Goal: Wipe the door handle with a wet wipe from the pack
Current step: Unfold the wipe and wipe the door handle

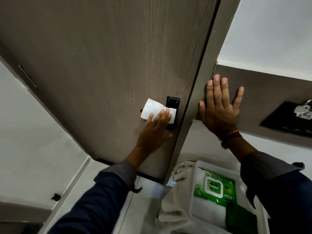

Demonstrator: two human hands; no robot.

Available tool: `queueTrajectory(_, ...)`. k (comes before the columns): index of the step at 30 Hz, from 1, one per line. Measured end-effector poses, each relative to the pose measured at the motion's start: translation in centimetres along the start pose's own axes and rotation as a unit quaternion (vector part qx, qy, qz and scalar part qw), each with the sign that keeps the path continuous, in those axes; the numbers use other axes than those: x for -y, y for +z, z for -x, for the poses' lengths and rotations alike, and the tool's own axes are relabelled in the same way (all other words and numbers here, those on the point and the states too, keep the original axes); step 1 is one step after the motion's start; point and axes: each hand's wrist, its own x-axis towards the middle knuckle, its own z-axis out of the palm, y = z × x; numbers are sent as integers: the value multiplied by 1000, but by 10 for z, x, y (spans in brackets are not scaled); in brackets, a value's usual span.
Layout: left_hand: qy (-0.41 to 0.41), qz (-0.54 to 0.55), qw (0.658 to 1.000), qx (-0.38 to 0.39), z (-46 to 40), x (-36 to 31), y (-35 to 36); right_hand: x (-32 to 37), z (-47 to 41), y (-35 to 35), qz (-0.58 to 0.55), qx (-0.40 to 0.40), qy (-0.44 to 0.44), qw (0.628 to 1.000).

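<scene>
A black door handle plate (173, 101) sits near the right edge of a grey-brown wooden door (109, 56). A white wet wipe (152, 108) is draped over the handle lever, whose black tip (141, 110) pokes out at the left. My left hand (156, 130) presses the wipe against the handle with its fingers curled over it. My right hand (219, 107) lies flat with fingers spread on the brown wall panel beside the door frame, holding nothing. The green wet wipe pack (215, 187) lies below in a white tub.
The grey door frame (202, 81) runs between my two hands. A white plastic tub (199, 168) with a white cloth (179, 169) stands at the bottom right. A black tray with keys (302, 110) hangs on the wall at the right.
</scene>
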Motion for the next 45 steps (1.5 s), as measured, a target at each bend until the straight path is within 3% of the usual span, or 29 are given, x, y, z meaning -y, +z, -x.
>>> queueTrajectory(2, 108, -52, 993, 18, 3, 36, 4, 0, 5, -2, 1, 9, 8, 1000)
queueTrajectory(4, 165, -93, 981, 32, 2, 63, 5, 1, 5, -2, -1, 5, 4, 1000)
queueTrajectory(16, 345, -149, 927, -10, -33, 93, -4, -11, 6, -3, 29, 52, 11, 998)
queueTrajectory(20, 322, -94, 942, 3, -31, 61, 0, -3, 8, -3, 25, 60, 13, 998)
queueTrajectory(26, 295, -92, 951, 13, -16, 101, -5, -2, 1, -4, 32, 72, 3, 997)
queueTrajectory(32, 158, 58, 985, 41, -32, 2, -7, -25, 13, -17, 61, 97, 33, 993)
queueTrajectory(37, 32, 35, 996, 78, -7, 29, -12, -18, 13, -22, 58, 121, 30, 990)
queueTrajectory(39, -1, 72, 993, 98, -8, 14, -17, -11, 11, -22, 47, 126, 26, 991)
queueTrajectory(42, 1, 133, 987, 95, -16, -27, -22, -13, 14, -25, 45, 142, 41, 988)
queueTrajectory(45, 25, 117, 990, 79, -12, -4, -27, -9, 9, -30, 38, 154, 43, 986)
